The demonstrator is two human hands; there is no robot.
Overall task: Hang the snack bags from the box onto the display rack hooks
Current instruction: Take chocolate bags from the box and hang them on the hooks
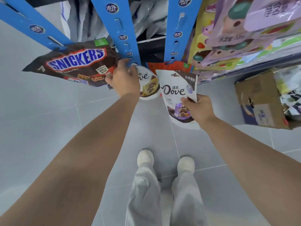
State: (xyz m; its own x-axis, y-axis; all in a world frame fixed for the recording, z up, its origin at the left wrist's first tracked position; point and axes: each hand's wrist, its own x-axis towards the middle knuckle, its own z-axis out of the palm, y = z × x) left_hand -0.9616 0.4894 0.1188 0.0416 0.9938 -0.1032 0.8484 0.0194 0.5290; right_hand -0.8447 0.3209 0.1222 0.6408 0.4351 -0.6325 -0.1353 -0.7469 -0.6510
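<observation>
L hand (123, 77) covers top-left of 1 Dove bag (149, 84), red bag (169, 66) mostly hidden behind other Dove bag (176, 92), box (259, 101) contents blurred, cut by R edge, Snickers bag (76, 62) small print illegible

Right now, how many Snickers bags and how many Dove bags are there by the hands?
Snickers bag: 1
Dove bags: 2, the left Dove bag at the left hand and the right Dove bag held by the right hand
Total: 3
</observation>
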